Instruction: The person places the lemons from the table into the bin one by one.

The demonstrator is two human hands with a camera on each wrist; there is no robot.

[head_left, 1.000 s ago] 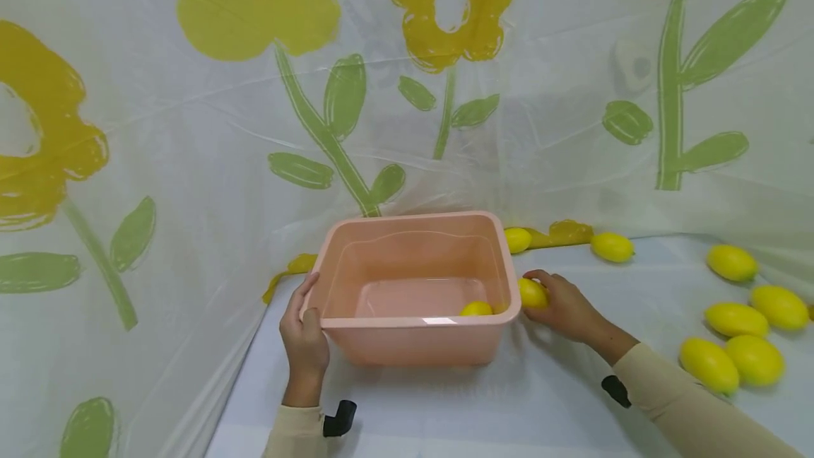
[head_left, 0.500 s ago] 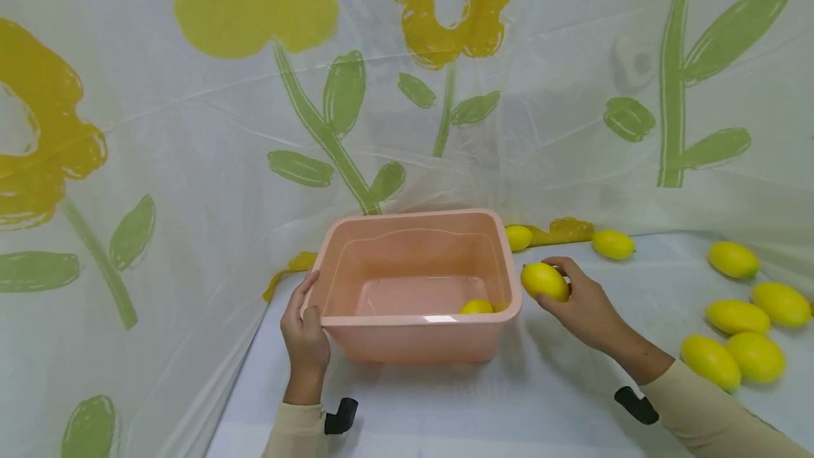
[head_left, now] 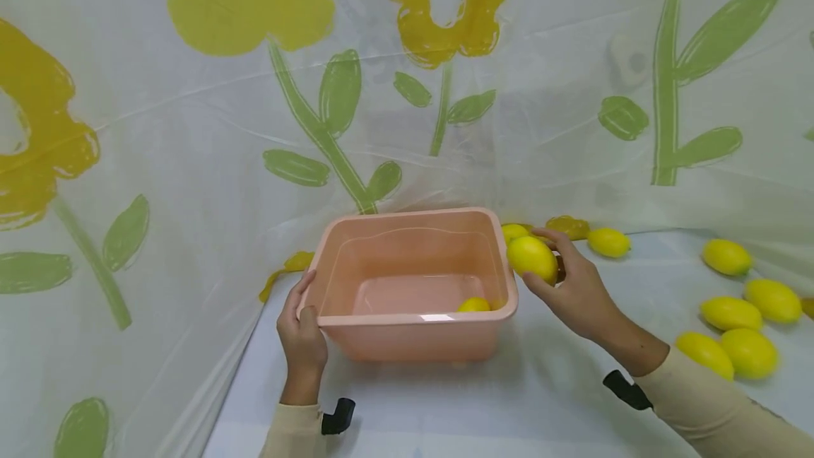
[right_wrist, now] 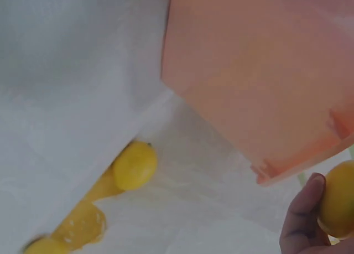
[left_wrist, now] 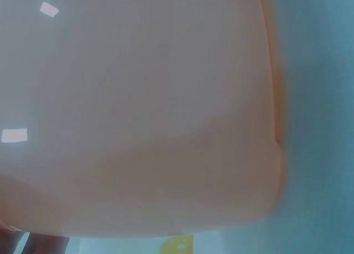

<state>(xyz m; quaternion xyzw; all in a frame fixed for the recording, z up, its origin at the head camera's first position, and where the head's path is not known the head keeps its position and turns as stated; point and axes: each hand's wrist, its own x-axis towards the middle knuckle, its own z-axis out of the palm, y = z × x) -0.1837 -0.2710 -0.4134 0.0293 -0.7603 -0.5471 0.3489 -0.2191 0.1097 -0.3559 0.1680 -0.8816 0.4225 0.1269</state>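
So the lemon (head_left: pixel 531 259) in the right hand (head_left: pixel 581 295) has gone up and a bit left since half a second ago; it's now right by the basin's right rim, can't tell if they touch. Closest to the camera are two beige sleeves (head_left: pixel 718 398). The right grip is only about a lemon wide, thumb low and fingers curled over the far side, wrist angled in. Left hand (head_left: pixel 303 341) has the left rim pinched, thumb at the front corner. The basin (head_left: pixel 407 341) is smooth, shiny pink plastic, a rounded rectangle, with one lemon inside near the front right corner. It's all over a white tabletop (head_left: pixel 420 401). Off to the right there's a bunch of smooth yellow lemons (head_left: pixel 731 313), plus a couple farther back. Behind that hangs a thin, crinkly sheet (head_left: pixel 553 182) printed with big yellow flowers.
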